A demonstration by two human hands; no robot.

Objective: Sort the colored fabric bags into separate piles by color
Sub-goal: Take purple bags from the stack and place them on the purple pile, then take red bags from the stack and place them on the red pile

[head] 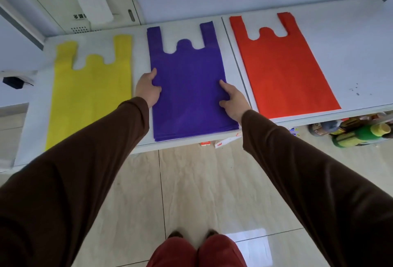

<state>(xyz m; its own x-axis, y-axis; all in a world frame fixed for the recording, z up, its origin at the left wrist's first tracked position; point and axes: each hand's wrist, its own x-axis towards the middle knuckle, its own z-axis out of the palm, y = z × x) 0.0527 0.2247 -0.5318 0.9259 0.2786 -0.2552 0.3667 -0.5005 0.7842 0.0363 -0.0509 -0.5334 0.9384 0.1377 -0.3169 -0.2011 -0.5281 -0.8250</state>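
Purple pile [187, 88] lies mid-table between yellow pile [91, 96] and red pile [285, 68] | your left hand [147, 89] and right hand [232, 101] pinch its side edges | thin, limp, likely light, layers may slide: hold both edges.

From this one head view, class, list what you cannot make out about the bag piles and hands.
- Yellow pile: near left corner hidden by the left sleeve.
- Purple pile: bag count unreadable; edges too thin.
- Left hand and right hand: fingertips at the purple pile's edges; grip unclear.
- Cabinet label: covered by white paper.
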